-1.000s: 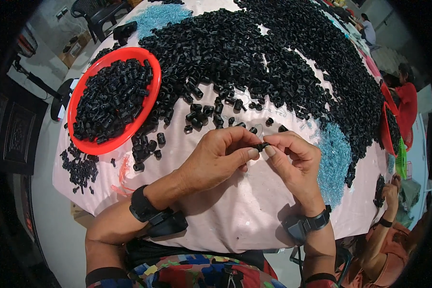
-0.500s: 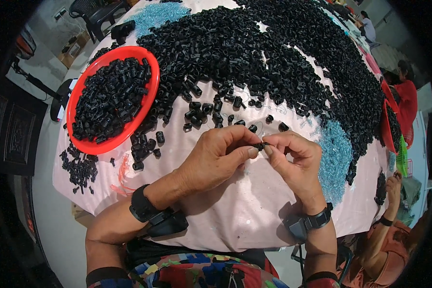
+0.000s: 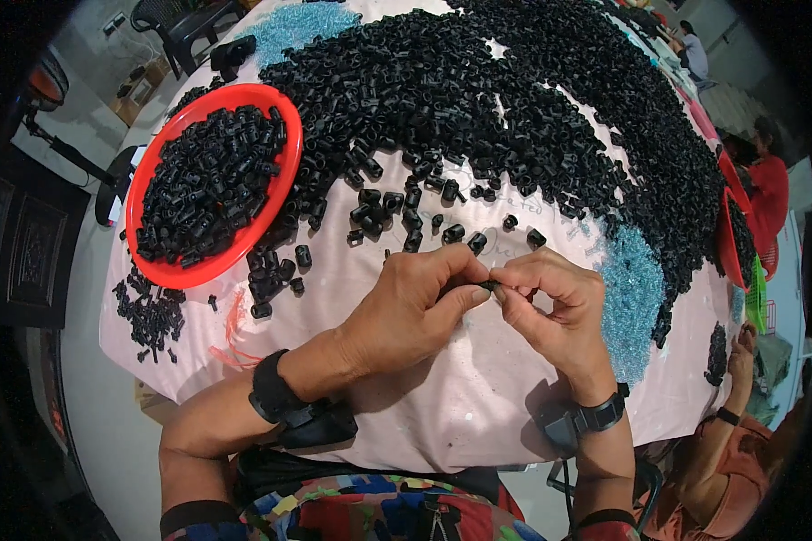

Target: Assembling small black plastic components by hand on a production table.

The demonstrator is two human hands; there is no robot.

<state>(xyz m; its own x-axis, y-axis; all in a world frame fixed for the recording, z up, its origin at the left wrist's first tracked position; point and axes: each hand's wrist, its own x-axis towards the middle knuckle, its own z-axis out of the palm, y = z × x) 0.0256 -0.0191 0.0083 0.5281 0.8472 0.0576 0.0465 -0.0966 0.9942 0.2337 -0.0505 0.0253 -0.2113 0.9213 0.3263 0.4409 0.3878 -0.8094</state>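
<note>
Left hand [image 3: 404, 302] nudged right, pinching a small black part [image 3: 489, 285] with right hand [image 3: 558, 311]; probably light, stiff, best held by its ends.

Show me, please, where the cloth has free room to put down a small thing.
The widest free patch is the pink cloth between the left forearm and right forearm. A smaller one lies between the blue pile and the small black pile on the right. Heaped black parts crowd the far side, up to the red basin.
</note>
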